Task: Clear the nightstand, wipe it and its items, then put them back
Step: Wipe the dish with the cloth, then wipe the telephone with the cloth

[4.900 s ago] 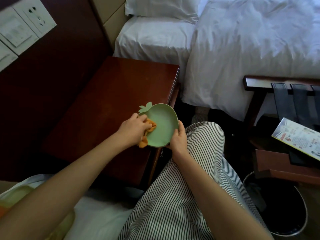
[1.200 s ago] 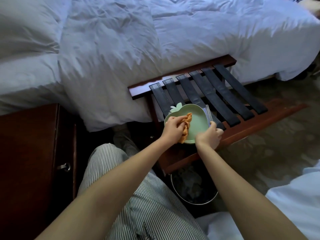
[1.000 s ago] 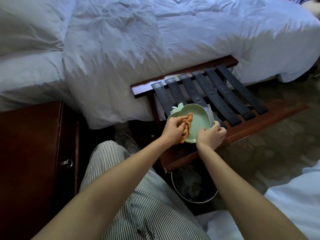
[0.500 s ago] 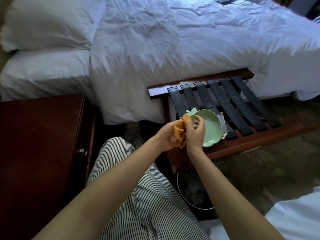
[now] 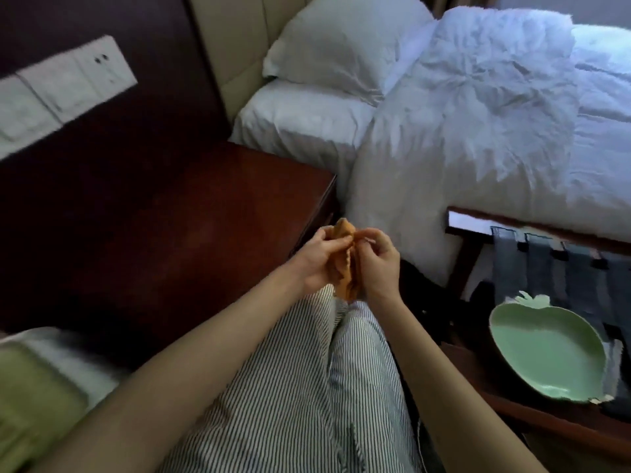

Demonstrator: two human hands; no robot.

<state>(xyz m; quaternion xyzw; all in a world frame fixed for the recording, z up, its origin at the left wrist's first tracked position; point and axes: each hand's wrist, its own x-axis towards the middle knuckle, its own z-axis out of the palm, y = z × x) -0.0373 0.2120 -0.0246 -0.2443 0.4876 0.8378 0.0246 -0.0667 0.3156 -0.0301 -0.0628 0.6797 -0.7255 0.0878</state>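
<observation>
Head view, item one: we log an orange cloth (image 5: 343, 268) bunched between our left hand (image 5: 316, 264) and right hand (image 5: 377, 268). Each grip pinches its upper edge with curled fingers, above our striped trousers (image 5: 307, 387) and just off the front corner of the dark nightstand surface (image 5: 205, 216). Item two: a green apple-shaped dish (image 5: 546, 353) lying on the strapped luggage rack (image 5: 543, 264) at lower right, beside the white bed (image 5: 478, 114), well apart from both hands.

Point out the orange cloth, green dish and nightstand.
orange cloth (image 5: 345, 274), head view, bunched middle fold
green dish (image 5: 546, 349), head view, inner floor
nightstand (image 5: 205, 216), head view, bare top surface
</observation>
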